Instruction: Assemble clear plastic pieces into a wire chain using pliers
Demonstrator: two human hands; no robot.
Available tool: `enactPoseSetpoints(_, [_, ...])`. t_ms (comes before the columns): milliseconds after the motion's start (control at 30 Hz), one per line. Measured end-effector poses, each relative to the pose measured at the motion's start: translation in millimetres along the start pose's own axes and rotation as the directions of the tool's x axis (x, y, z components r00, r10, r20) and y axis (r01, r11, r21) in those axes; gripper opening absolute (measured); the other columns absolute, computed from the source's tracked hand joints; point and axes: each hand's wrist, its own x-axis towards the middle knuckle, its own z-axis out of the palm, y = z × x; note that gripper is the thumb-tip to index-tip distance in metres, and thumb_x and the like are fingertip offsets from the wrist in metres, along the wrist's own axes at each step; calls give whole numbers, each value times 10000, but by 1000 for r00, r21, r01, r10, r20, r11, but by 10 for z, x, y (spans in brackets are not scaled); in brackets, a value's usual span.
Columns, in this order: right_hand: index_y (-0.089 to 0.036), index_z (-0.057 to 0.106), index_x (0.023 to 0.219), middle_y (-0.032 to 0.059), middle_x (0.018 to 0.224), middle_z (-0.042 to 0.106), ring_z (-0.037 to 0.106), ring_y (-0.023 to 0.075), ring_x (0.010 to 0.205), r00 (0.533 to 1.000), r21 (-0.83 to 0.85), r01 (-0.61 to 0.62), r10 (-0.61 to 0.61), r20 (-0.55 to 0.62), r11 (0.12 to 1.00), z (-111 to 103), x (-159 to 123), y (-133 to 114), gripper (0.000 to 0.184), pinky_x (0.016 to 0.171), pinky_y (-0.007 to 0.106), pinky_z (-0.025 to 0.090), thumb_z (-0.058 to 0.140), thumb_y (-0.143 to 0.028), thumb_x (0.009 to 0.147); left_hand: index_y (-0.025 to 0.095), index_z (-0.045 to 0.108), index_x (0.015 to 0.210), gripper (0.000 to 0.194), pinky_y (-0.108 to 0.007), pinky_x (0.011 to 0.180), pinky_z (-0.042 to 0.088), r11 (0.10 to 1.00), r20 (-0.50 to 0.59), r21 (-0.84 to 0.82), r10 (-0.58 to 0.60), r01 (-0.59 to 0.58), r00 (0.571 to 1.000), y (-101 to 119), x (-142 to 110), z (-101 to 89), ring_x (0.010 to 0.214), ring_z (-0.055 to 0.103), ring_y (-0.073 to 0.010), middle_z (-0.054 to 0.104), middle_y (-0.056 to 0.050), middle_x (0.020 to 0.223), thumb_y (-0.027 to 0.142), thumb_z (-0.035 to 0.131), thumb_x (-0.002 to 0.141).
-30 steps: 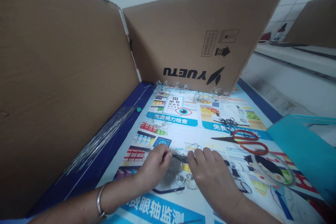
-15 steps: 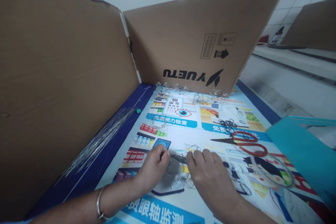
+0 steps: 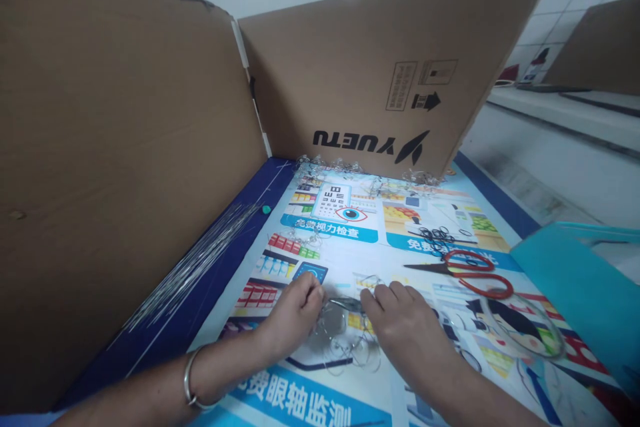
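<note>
My right hand is closed around a pair of pliers, whose narrow metal jaws point left toward my other hand. The handles are hidden in my palm. My left hand is closed in a pinch right at the tip of the pliers, gripping thin wire. Loops of that silvery wire hang below, between my two hands, over the printed sheet. Where the wire meets the jaws is too small to make out.
Red-handled scissors lie to the right, beside black rings and a clear round hoop. Straight wires lie at the left. Wire pieces line the foot of the cardboard panels. A turquoise folder stands at right.
My right hand and the pliers have shifted slightly right and down. My left hand stays closed in nearly the same place. The view has moved a little.
</note>
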Motion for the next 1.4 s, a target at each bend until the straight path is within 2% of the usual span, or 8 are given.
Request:
enactPoseSetpoints(133, [-201,595,799,5,673,549,460,184,651,997,126,-48,40,63,991,34,-26,48,227,623,303,292,620,-21,662,209,386,685,203,-258,520,350,1000,48,9,19,-20,999,26,-11,-29,483,436,-137,443,47,496,292,360,869])
enactPoseSetpoints(233, [-211,585,762,3,672,543,454,186,652,995,149,-71,59,85,986,17,-23,58,218,623,302,281,621,-20,662,207,387,687,203,-258,520,355,1000,59,18,18,-19,998,32,-7,-32,478,438,-134,450,45,508,293,365,870])
enactPoseSetpoints(433, [-210,596,799,16,697,532,440,197,680,998,82,-49,45,50,995,-29,-6,44,200,643,314,280,635,-61,672,206,394,692,205,-242,493,340,1000,38,-13,-12,13,999,8,0,-32,463,440,-125,450,50,516,304,378,872])
enactPoseSetpoints(633, [-167,616,894,46,734,538,442,203,703,999,-16,-29,29,-15,999,-80,11,6,214,657,327,300,586,-67,707,201,413,676,208,-236,508,326,1000,-13,-2,13,-13,1000,24,-14,-31,499,432,-127,452,43,523,287,400,865])
enactPoseSetpoints(833, [-148,621,889,57,729,528,431,201,687,999,-40,-6,4,-47,999,-106,23,-18,213,638,332,301,566,-61,703,201,411,662,212,-238,510,324,999,-37,29,34,-33,999,-1,-10,-7,529,436,-135,454,34,544,282,413,858])
enactPoseSetpoints(1400, [-130,615,916,71,726,530,439,213,689,999,-87,14,-18,-43,996,-120,32,-55,240,633,346,310,525,-50,709,204,383,644,224,-246,521,319,997,-36,74,41,-38,999,25,-7,-4,551,431,-141,439,32,541,272,399,857])
